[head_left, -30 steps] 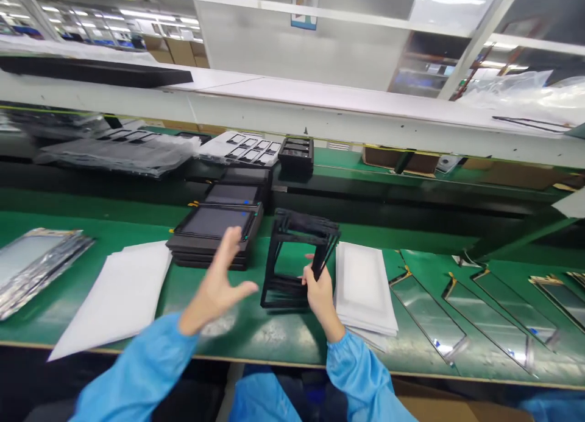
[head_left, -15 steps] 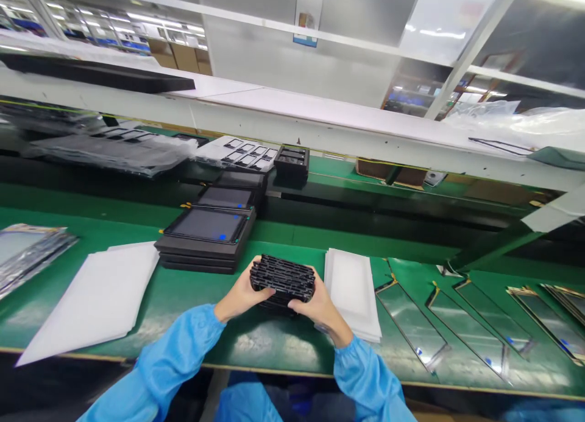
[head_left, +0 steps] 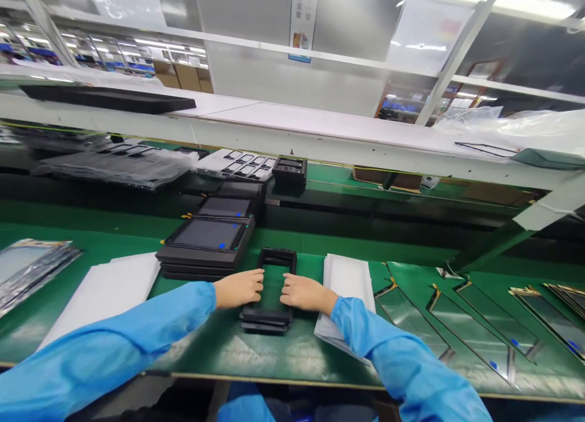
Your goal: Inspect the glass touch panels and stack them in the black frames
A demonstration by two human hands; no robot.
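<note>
A stack of black rectangular frames (head_left: 266, 316) lies flat on the green tabletop in front of me, and green shows through its open middle. My left hand (head_left: 239, 288) is closed around the stack's left long side, fingertips curled over the inner edge. On the opposite long side, my right hand (head_left: 306, 293) grips it in the same way. Both thumbs are largely hidden. Just beyond my right hand lies a pile of white sheets (head_left: 348, 276), partly under my right sleeve.
Black trays with screens (head_left: 205, 234) stand behind my left hand. White sheets (head_left: 107, 288) and silvery wrapped panels (head_left: 31, 270) lie to the left. Several thin glass panels (head_left: 414, 315) are spread at the right. A white shelf (head_left: 292, 126) crosses above the bench.
The stack of frames was held up on edge between both hands; now it lies flat on the table. My hands have moved to its long sides, with knuckles up.
</note>
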